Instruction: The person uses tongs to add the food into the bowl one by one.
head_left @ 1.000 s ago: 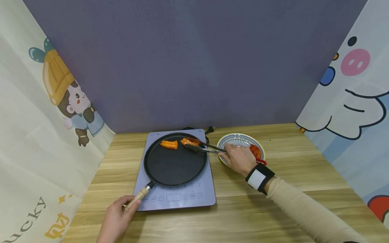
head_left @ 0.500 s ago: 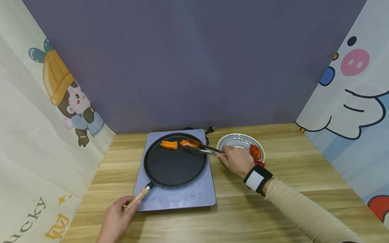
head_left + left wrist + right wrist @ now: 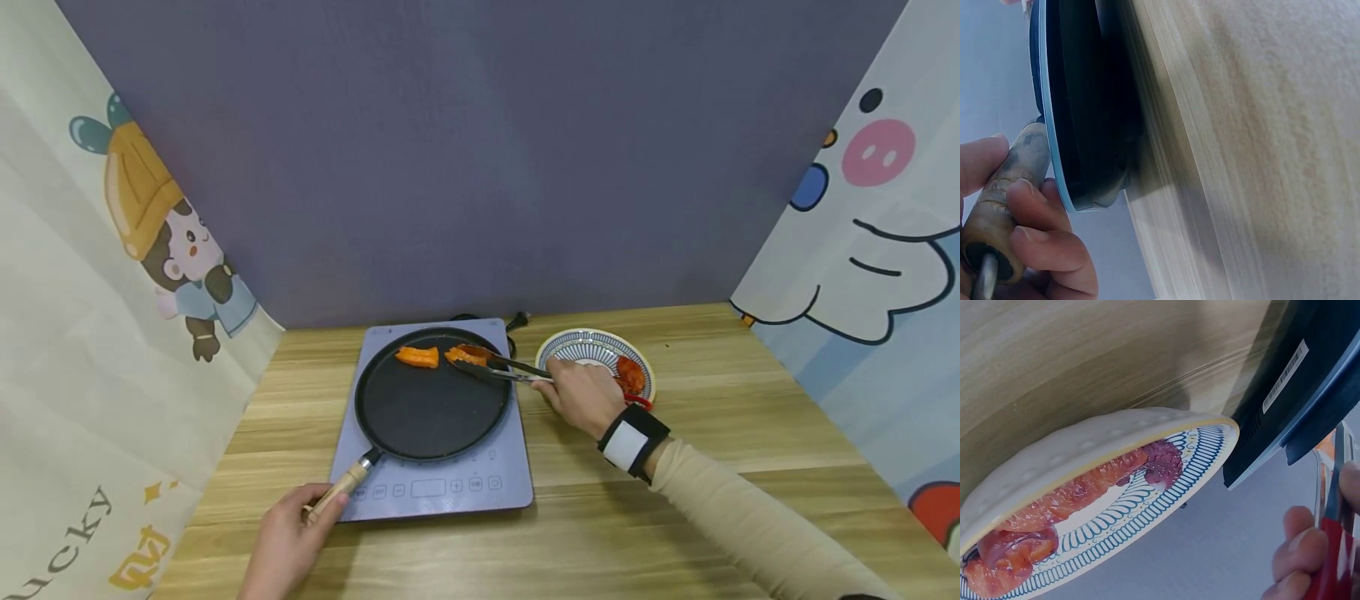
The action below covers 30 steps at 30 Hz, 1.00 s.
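Observation:
My left hand grips the wooden handle of a flat black frying pan; the left wrist view shows fingers curled round that handle. Inside the pan, toward its far side, lie two orange food pieces. One piece sits alone on the left. At the other piece are the tips of metal tongs, which overlap it. My right hand holds these tongs over the plate's left edge. Their red handle shows within the fingers in the right wrist view.
The pan stands on a pale induction cooker, its cable and plug behind. A patterned plate to the right bears red, wet-looking food pieces. A grey panel rises at the back, and printed curtains flank the wooden table.
The right hand has shifted slightly left with the tongs, whose tips stay at the right food piece. The left hand, the pan and the left piece have not moved.

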Tool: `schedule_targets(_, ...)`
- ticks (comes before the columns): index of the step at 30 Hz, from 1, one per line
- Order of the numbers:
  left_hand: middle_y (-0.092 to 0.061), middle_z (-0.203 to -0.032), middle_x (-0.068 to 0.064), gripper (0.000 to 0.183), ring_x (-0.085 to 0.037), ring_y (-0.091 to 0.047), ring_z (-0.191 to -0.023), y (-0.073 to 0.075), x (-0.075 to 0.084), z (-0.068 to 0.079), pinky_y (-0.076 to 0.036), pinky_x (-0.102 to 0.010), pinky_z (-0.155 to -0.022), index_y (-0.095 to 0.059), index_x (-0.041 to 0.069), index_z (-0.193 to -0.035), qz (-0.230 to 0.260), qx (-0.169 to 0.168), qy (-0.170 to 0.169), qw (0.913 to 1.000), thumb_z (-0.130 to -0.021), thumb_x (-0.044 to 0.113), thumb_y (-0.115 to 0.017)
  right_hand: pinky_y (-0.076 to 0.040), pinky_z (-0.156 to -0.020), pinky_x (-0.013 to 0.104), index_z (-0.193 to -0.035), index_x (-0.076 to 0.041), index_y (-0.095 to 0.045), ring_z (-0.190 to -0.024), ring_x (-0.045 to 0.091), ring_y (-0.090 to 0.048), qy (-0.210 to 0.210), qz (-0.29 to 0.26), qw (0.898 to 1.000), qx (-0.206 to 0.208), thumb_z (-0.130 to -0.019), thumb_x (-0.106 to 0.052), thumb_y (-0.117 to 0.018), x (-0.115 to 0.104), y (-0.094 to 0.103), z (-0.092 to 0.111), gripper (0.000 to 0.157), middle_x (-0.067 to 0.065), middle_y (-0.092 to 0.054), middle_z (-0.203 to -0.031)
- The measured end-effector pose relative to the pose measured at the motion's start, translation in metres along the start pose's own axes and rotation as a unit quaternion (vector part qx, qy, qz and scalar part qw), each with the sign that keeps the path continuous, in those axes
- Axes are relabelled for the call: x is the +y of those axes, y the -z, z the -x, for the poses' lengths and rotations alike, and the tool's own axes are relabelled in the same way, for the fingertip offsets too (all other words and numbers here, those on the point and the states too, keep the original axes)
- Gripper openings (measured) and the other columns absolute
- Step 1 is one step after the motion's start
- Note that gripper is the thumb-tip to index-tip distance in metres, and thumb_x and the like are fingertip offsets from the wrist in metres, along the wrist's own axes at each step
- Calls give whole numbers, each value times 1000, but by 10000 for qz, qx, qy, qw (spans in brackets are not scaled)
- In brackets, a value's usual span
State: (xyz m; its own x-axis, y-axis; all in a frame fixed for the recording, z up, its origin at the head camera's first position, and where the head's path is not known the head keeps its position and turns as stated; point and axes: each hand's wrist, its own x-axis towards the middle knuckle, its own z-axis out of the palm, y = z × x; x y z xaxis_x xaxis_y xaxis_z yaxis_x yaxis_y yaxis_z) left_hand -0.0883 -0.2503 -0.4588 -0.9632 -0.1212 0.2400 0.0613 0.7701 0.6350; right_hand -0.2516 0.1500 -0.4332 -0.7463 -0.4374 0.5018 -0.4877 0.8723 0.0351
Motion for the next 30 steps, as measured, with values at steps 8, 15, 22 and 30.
schedule_targets(8,-59,-78,-2,21,-10,-45,-60,0,2,1,-41,-29,-53,-65,15,-91,-17,60,-90,9999,-81,33,-66,-29,-30,36,-73,-14,-44,-39,15,-39,-13,75,10000,46,-83,-46,-59,-3,3,1,36,-5,-40,-53)
schedule_targets(15,-58,-77,-2,20,-10,-45,-59,1,2,1,-40,-28,-53,-65,15,-90,-7,87,-81,9999,-80,33,-67,-31,-31,36,-73,-13,-46,-41,15,-42,27,129,9999,13,-84,-47,-57,-4,5,3,37,-4,-42,-54)
schedule_targets(22,-59,-78,-3,22,-10,-45,-59,0,1,1,-40,-28,-52,-65,14,-91,-31,53,-31,10000,-80,34,-67,-33,-33,37,-74,-12,-45,-43,17,-44,49,124,9999,81,-84,-47,-56,-4,7,6,38,-2,-44,-56)
schedule_targets(30,-59,-77,-2,20,-10,-44,-58,0,1,1,-39,-28,-51,-65,15,-90,9,89,-27,10000,-80,33,-67,-28,-31,34,-71,-14,-43,-41,15,-41,35,130,9999,73,-85,-46,-56,-3,6,12,37,-4,-39,-54)
